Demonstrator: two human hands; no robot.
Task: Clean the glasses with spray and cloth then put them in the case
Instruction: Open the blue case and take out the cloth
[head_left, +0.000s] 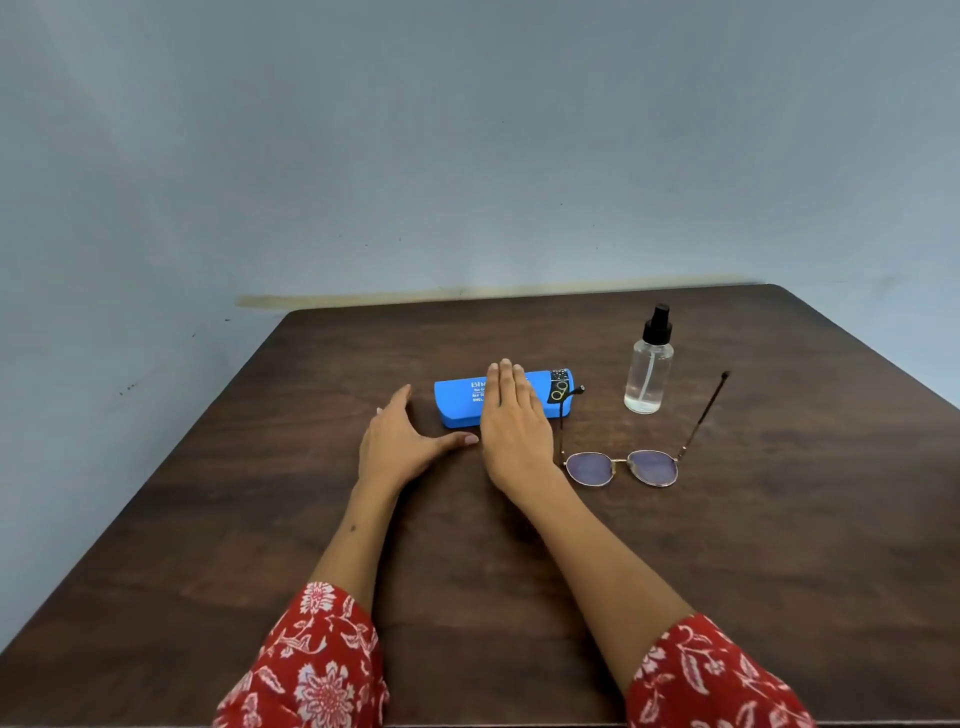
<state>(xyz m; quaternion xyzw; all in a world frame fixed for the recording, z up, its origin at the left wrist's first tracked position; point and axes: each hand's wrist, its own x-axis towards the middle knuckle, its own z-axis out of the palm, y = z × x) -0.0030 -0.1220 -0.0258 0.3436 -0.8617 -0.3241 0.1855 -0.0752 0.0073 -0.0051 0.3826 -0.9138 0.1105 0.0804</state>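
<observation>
A closed blue glasses case (460, 400) lies in the middle of the dark wooden table (779, 519). My right hand (514, 421) lies flat over the case with straight fingers. My left hand (405, 441) is open just left of the case, thumb stretched toward its near corner. Gold-rimmed glasses (623, 466) sit on the table to the right of my right hand, temples unfolded and pointing away from me. A clear spray bottle (648, 371) with a black nozzle stands upright behind the glasses. No cloth is visible.
The table's far edge meets a plain grey-blue wall (467, 156). The table's left edge runs diagonally beside my left arm. Red floral sleeves cover both my upper forearms at the bottom of the view.
</observation>
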